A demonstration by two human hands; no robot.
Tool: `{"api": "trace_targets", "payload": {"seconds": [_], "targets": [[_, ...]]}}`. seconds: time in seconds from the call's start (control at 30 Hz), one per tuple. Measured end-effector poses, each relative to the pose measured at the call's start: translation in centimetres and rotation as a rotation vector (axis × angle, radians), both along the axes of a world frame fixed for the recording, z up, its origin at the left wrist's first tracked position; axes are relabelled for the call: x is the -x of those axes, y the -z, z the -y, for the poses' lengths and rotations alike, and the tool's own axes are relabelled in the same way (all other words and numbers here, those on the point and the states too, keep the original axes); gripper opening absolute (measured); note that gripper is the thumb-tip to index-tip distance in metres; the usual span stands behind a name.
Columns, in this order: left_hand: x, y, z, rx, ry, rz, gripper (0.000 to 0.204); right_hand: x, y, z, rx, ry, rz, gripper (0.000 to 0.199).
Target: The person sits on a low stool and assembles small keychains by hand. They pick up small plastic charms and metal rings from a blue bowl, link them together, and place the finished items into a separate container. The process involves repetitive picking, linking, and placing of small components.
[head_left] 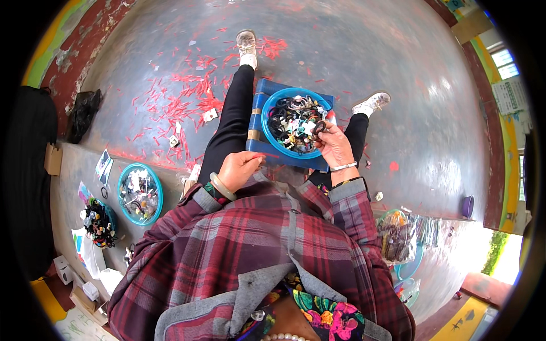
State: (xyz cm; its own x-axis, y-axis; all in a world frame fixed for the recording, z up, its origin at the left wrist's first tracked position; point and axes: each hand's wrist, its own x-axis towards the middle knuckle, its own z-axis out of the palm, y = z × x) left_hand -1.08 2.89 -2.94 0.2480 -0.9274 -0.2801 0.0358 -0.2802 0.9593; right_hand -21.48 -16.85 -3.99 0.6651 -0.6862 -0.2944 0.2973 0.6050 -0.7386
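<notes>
A blue plastic basin (265, 126) heaped with hair ties (297, 115), mostly black with some coloured ones and small charms, sits in front of me between my legs. My right hand (336, 149) is over the basin's right rim, its thumb and fingers pinching a dark looped hair tie (318, 130). To the left of the basin, near my lap, my left hand (238, 170) is closed. A thin red strip (267, 156) shows at its fingertips, apart from the hair tie.
The basin rests on a blue box-like stand (259, 102). Red strips (199, 85) litter the floor ahead and left. Beside me on the left are a second blue basin (160, 196) and a pile of hair ties (99, 223). Packaged goods (396, 238) lie at right; a purple cup (467, 207) is farther out.
</notes>
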Motion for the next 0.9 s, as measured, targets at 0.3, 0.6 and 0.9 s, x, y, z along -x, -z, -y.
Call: {"api": "trace_targets", "payload": {"seconds": [0.3,0.6,0.9], "targets": [[0.4,0.5,0.1,0.041,-0.048,-0.048,0.021,-0.6,-0.6,-0.8,0.216,0.100,-0.186,0.019],[-0.1,0.5,0.1,-0.012,0.028,0.030,0.021,-0.5,0.0,-0.7,0.243,0.069,-0.421,0.019],[-0.1,0.6,0.2,-0.024,0.032,0.041,0.021,-0.9,-1.2,-1.3,0.405,0.050,-0.446,0.021]]}}
